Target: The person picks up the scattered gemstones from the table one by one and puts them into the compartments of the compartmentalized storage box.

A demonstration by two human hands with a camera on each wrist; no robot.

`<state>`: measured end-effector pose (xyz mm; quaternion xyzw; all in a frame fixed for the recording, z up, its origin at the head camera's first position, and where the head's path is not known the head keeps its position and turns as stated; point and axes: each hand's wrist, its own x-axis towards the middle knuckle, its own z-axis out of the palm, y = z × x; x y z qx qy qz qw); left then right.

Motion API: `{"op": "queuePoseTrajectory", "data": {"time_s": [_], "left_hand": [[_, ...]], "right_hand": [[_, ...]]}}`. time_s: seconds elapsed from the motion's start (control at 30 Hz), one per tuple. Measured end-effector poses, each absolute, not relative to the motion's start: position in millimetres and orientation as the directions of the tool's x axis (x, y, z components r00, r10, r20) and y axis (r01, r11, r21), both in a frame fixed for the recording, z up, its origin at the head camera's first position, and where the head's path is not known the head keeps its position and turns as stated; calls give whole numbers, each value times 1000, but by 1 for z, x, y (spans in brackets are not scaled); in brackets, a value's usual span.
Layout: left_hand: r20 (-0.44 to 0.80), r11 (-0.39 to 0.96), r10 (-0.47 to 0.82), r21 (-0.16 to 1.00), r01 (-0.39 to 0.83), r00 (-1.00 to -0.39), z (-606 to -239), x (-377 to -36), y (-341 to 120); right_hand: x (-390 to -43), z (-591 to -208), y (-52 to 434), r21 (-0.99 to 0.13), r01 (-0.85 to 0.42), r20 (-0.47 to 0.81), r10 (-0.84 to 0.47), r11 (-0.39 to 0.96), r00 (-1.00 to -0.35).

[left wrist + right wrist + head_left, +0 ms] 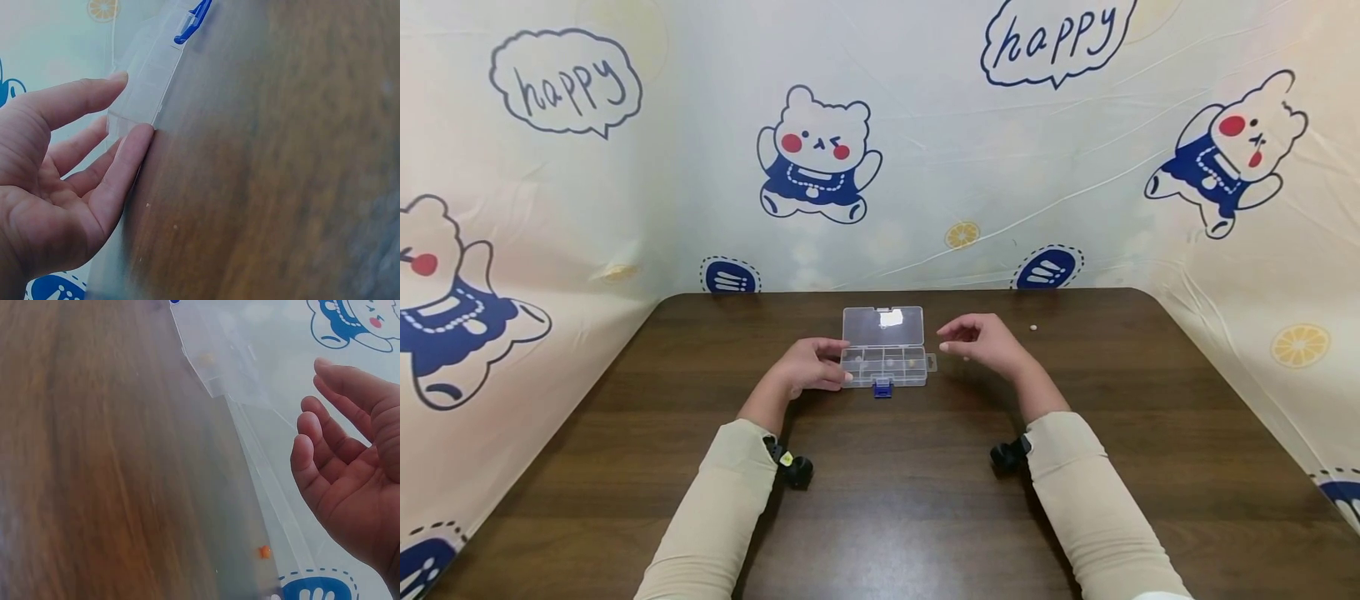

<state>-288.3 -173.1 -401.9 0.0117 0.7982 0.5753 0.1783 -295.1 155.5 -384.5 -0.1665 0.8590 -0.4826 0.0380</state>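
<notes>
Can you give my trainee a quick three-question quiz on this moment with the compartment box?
1. True or false: the lid of the clear compartment box is closed.
2. Which hand touches the box? A) left hand B) right hand C) both
3. What lies alone on the table to the right of the right hand?

Key
1. False: the lid stands open, tipped back behind the compartments.
2. A: the left hand's fingers rest against the box's left end; the right hand hovers beside the box with fingers relaxed and holds nothing.
3. A small pale bead.
</notes>
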Motion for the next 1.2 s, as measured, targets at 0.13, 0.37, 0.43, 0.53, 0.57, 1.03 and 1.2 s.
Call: {"op": "queuePoseTrajectory", "data": {"time_s": [0.13,0.37,0.43,0.53,0.57,1.03,1.2], "left_hand": [[-265,343,227,922,-178,-937,-403,-288,-174],[-268,337,220,923,-185,-938,-402,-288,-173],[-270,333,219,924,-188,-938,-402,-289,-173],[-269,334,228,924,-185,-936,-402,-289,-173],[-273,331,226,924,-190,-935,-402,-289,-173],[-274,331,232,925,-189,-934,-402,-289,-174],[-272,330,239,926,-185,-932,-403,-290,-175]], "right_hand": [[-292,-382,160,-842,-257,105,-324,474,-940],[-287,-381,169,-844,-266,117,-323,465,-939],[-285,-380,172,-844,-269,123,-322,463,-939],[-283,-379,176,-841,-279,134,-321,463,-938],[-283,-379,178,-840,-282,137,-321,464,-937],[-271,-377,195,-836,-276,142,-300,473,-943],[-267,-378,203,-835,-280,152,-291,473,-944]]}}
